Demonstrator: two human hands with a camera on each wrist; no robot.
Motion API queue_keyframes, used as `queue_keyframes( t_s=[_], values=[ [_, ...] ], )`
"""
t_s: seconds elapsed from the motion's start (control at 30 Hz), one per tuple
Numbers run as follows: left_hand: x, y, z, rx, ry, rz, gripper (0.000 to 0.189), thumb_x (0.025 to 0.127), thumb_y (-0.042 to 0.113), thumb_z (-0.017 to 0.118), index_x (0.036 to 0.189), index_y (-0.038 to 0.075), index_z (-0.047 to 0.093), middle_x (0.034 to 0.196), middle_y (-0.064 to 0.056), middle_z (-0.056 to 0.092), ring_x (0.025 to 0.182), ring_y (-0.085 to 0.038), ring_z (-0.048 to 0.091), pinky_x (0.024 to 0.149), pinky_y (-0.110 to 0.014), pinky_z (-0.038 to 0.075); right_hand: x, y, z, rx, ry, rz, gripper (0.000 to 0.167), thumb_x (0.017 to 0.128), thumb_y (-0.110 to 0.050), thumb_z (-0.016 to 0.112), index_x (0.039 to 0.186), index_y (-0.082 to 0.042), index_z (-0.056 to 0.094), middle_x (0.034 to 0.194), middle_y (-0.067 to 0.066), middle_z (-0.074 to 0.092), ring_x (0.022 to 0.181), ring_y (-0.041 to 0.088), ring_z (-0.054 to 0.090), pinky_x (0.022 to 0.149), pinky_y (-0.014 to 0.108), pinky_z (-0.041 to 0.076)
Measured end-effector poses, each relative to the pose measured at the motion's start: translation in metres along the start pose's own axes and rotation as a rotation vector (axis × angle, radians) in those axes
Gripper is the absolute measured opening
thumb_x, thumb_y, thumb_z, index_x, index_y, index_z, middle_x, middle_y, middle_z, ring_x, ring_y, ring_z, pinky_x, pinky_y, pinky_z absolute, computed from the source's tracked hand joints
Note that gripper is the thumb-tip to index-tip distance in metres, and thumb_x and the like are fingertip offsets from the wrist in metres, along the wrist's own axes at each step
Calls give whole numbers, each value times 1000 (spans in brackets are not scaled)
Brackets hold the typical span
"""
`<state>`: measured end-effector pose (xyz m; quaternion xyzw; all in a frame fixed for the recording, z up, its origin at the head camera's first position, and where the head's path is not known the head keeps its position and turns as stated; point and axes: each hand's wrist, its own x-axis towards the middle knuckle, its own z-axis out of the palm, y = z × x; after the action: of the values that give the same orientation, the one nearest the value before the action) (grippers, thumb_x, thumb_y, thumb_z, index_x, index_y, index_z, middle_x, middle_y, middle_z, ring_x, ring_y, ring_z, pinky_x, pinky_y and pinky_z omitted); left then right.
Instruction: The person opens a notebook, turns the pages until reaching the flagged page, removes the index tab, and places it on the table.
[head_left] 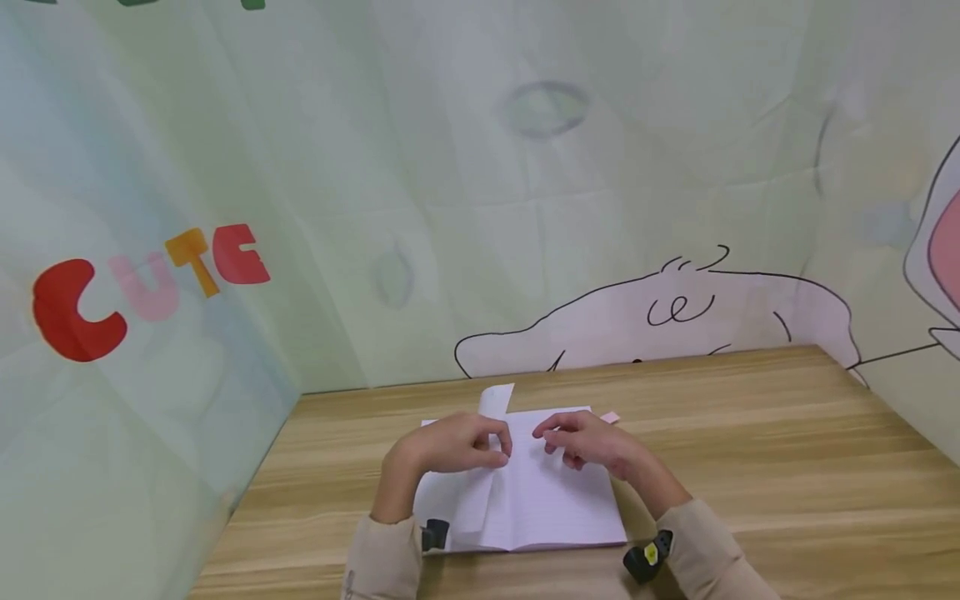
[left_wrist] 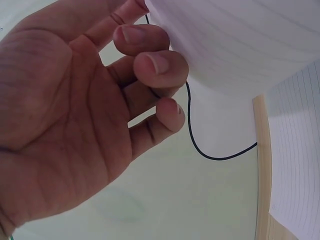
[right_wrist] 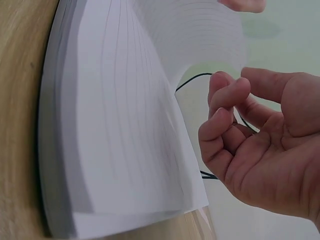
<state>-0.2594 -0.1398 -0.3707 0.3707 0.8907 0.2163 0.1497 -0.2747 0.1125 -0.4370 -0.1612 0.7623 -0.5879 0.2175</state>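
Note:
An open notebook with ruled white pages lies on the wooden table in the head view. Over its left half, my left hand pinches a raised page by its edge. In the left wrist view that page curves past the index finger, while the other fingers are curled in; the thumb's tip is cut off by the frame. My right hand hovers over the right half with loosely bent fingers and holds nothing. The right wrist view shows this hand beside the notebook's pages.
A small pink tab pokes out near the notebook's far right corner. The wooden table reaches back to a printed cloth with cartoon drawings and coloured letters, which also hangs along the left side.

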Motion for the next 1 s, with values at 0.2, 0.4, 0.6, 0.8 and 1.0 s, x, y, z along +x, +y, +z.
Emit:
queue_keyframes(
  t_s=[0.2, 0.4, 0.6, 0.8, 1.0],
  values=[
    [-1, -1, 0, 0, 2, 2, 6, 95, 16, 67, 93, 21, 64, 63, 10, 46, 62, -3, 45, 61, -23, 39, 1, -1, -2, 15, 41, 31, 32, 106, -19, 47, 121, 5, 62, 92, 10, 64, 60, 14, 47, 59, 26, 41],
    [-1, -1, 0, 13, -2, -14, 6, 95, 17, 67, 92, 20, 64, 64, 10, 47, 63, -4, 46, 62, -24, 39, -1, -1, -6, 21, 84, 64, 42, 108, -31, 42, 121, 3, 64, 93, 10, 66, 63, 16, 49, 61, 27, 42],
    [-4, 0, -1, 13, -29, -34, 5, 94, 17, 68, 91, 19, 64, 66, 8, 52, 63, -5, 47, 61, -25, 39, -4, -1, -9, 48, 90, 99, 52, 110, -37, 33, 122, 3, 63, 91, 8, 64, 63, 16, 50, 60, 27, 41],
    [-4, -1, -1, -7, -55, -94, 9, 92, 19, 72, 90, 20, 64, 66, 6, 52, 62, -7, 46, 59, -25, 37, -4, -2, -11, 69, 139, 154, 66, 109, -48, 24, 121, 4, 63, 90, 9, 64, 62, 16, 49, 59, 28, 40],
    [-7, -2, -2, -10, -52, -136, 11, 91, 20, 74, 89, 23, 63, 66, 4, 52, 64, -9, 47, 60, -27, 38, -5, -1, -13, 74, 168, 191, 80, 104, -61, 17, 120, 1, 65, 89, 10, 65, 62, 18, 51, 59, 28, 39]
  ],
)
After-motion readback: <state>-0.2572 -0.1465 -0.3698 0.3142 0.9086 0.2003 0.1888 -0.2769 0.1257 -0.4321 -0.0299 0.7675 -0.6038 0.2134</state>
